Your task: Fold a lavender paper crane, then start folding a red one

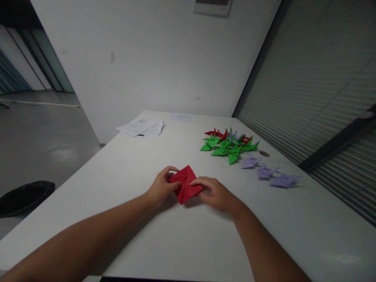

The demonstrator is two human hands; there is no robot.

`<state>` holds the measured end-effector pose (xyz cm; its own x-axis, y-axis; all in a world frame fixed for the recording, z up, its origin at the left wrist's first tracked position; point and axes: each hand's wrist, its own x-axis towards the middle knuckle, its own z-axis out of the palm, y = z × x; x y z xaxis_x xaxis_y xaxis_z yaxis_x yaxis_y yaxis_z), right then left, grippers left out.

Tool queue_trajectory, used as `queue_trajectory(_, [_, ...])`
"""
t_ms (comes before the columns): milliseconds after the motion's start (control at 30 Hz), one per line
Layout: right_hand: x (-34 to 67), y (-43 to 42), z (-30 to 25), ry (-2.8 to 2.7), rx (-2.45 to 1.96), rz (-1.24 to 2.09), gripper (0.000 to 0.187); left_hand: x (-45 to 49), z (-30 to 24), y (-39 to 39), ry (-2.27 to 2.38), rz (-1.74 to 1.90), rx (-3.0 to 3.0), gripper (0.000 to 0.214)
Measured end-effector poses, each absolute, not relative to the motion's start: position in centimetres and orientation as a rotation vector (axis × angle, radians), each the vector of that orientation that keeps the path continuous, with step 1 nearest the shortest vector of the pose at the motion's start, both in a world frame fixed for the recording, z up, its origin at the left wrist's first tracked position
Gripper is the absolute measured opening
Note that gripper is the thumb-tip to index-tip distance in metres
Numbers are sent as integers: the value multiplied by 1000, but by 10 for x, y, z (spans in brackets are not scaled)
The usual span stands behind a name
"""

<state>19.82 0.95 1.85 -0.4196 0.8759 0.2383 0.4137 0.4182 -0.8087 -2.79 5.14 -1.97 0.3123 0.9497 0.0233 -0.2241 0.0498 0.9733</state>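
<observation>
A red sheet of origami paper (185,190), partly folded into a diamond shape with creases and flaps, is held just over the white table between both hands. My left hand (163,185) grips its left side, with the thumb on top and the fingers behind. On the opposite side, my right hand (216,192) pinches the paper near its right corner, thumb and index finger pressed on it. The undersides of the paper and some fingertips are hidden.
Green paper cranes (226,147) lie heaped with red ones (217,134) at the back right. Several lilac cranes (264,172) sit nearer, beside a brown round object (264,154). Printed sheets (141,127) lie at the back left of the table (132,164). A black-lined bin (26,197) stands on the floor.
</observation>
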Motion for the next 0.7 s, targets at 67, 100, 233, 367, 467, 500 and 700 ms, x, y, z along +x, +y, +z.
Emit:
queue_trajectory(67, [202, 11, 18, -2088, -1114, 858, 41, -29, -19, 51, 796, 1061, 1168, 47])
queue_trajectory(100, [204, 12, 17, -2120, -1114, 862, 39, -29, -19, 51, 785, 1058, 1167, 47])
queue_trajectory(233, [206, 18, 14, -2176, -1085, 851, 38, -29, -21, 51, 749, 1044, 1161, 46])
queue_trajectory(367, [205, 19, 15, -2210, -1033, 821, 32, -29, -23, 51, 745, 1027, 1198, 43])
queue_trajectory(467, [205, 18, 18, -2217, -1036, 818, 25, -29, -25, 51, 746, 1011, 1211, 43])
queue_trajectory(500, [205, 17, 19, -2211, -1043, 828, 23, -29, -25, 51, 744, 1006, 1209, 42])
queue_trajectory(700, [202, 16, 16, -2081, -1048, 935, 12, -28, -25, 51, 705, 1001, 1201, 44])
